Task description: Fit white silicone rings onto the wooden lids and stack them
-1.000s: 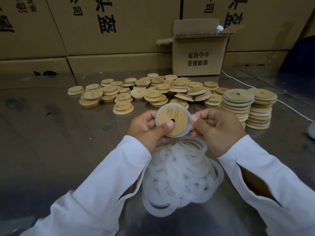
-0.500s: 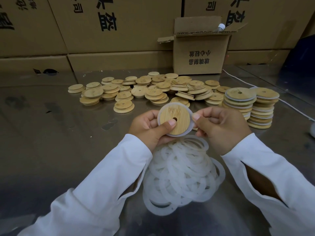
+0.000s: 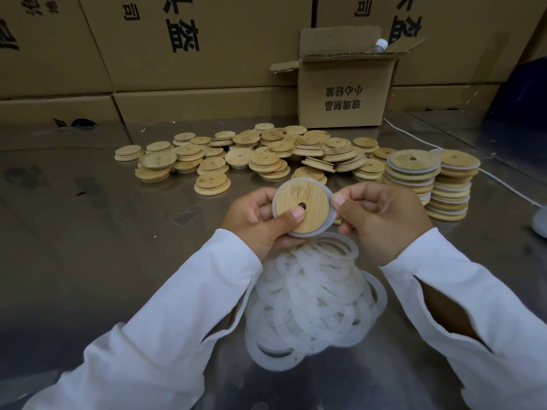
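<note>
A round wooden lid (image 3: 307,202) with a small centre hole is held upright between both hands, a white silicone ring (image 3: 276,202) showing around its rim. My left hand (image 3: 257,220) grips its left side, thumb pressed near the hole. My right hand (image 3: 381,214) pinches the ring at the lid's right edge. A heap of loose white silicone rings (image 3: 313,300) lies on the table just below my hands. Two stacks of ringed lids (image 3: 432,184) stand to the right. Many bare wooden lids (image 3: 254,155) are spread behind.
The work surface is a shiny metal table (image 3: 88,247). An open small cardboard box (image 3: 343,93) stands behind the lids, with large cartons (image 3: 177,54) walling the back. A white cable (image 3: 503,184) runs along the right side to a pale object at the edge.
The lid and both hands stay in nearly the same place; my fingers have shifted slightly on the ring at the lid's rim.
</note>
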### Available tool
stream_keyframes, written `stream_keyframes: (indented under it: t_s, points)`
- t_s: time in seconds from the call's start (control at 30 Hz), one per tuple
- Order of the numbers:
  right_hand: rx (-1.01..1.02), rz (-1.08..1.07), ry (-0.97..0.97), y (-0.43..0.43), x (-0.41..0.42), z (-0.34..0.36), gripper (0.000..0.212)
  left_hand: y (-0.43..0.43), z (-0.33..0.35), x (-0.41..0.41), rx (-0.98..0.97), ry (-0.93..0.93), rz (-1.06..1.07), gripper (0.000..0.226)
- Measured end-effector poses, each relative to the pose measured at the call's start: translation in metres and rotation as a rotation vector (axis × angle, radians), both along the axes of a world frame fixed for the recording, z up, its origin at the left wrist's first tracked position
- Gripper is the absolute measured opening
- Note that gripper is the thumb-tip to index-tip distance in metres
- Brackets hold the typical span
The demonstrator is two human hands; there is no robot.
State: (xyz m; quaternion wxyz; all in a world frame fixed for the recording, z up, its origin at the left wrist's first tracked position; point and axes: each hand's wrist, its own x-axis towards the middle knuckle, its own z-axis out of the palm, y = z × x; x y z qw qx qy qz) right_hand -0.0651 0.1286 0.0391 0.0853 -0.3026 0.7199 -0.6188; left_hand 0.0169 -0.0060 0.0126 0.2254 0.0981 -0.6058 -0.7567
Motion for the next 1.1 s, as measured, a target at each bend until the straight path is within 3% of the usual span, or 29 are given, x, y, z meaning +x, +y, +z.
stream_keyframes:
  t_s: [0.33,0.77,0.9,1.1]
  points:
    - [-0.015,-0.054,0.062,0.0,0.0,-0.002,0.017,0.004,0.002,0.001,-0.065,-0.012,-0.013,0.016]
    - [-0.1,-0.004,-0.083,0.0,-0.004,0.001,0.016,0.003,-0.004,-0.002,0.001,0.048,0.07,0.016]
    - [-0.066,-0.088,0.036,-0.003,-0.004,-0.004,0.01,0.003,-0.003,-0.003,0.012,0.042,0.082,0.016]
    - [-0.016,0.079,-0.031,-0.008,-0.001,-0.009,0.008,0.006,-0.001,0.001,-0.134,0.058,0.114,0.026]
